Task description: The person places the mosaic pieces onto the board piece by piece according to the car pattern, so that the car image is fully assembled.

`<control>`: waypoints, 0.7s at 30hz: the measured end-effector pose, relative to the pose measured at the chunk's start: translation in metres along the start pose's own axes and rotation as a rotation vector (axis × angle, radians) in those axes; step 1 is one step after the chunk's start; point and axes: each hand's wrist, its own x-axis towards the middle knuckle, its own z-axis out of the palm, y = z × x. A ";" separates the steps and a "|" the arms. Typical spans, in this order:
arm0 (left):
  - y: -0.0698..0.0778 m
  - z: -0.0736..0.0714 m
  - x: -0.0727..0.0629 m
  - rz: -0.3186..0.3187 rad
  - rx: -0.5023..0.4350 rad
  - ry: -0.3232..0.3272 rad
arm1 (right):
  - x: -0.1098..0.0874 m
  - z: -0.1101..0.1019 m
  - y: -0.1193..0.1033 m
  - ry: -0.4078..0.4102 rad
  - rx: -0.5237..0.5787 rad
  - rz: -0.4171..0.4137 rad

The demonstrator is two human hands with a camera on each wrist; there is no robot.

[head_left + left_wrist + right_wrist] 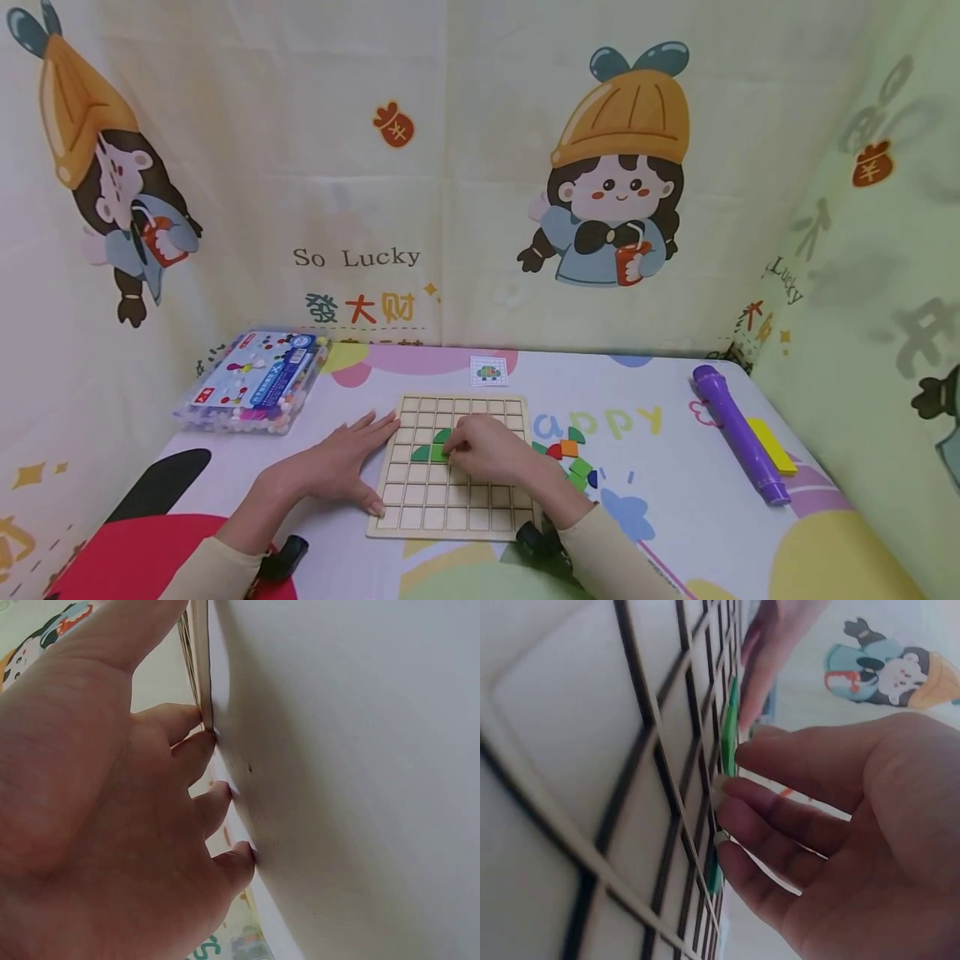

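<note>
A wooden grid board [405, 521] lies on the table. Green tiles [422, 454] sit in cells left of its middle, square and rounded ones together. My right hand [491, 450] is over the board, its thumb and fingertips pinching at a green tile [730, 739] down at the grid; part of that tile is hidden behind the fingers. Along the board's left edge rests my left hand [333, 462], fingers spread and thumb at the near left corner. The left wrist view shows that hand's fingertips [241, 859] against the white tabletop.
Loose green, orange, red and blue tiles [577, 468] lie right of the board. Beyond the board is a small picture card [489, 372]. A clear box of beads [251, 379] stands back left. On the right lie a purple tube [738, 433] and a yellow strip [772, 447].
</note>
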 end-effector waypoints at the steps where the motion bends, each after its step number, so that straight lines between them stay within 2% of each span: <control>1: 0.000 0.000 0.000 -0.001 0.001 0.000 | -0.001 -0.001 0.001 -0.007 0.017 0.007; 7: -0.001 0.001 0.000 -0.015 -0.013 0.000 | -0.008 -0.009 0.011 -0.020 0.082 0.041; 13: -0.001 0.001 0.000 -0.001 -0.010 0.007 | -0.013 -0.023 0.023 -0.015 0.113 0.062; 16: -0.002 0.002 0.000 0.004 -0.005 0.011 | -0.018 -0.034 0.030 -0.004 0.114 0.104; 21: 0.000 0.002 -0.001 0.012 0.008 0.019 | -0.028 -0.056 0.047 0.023 0.113 0.228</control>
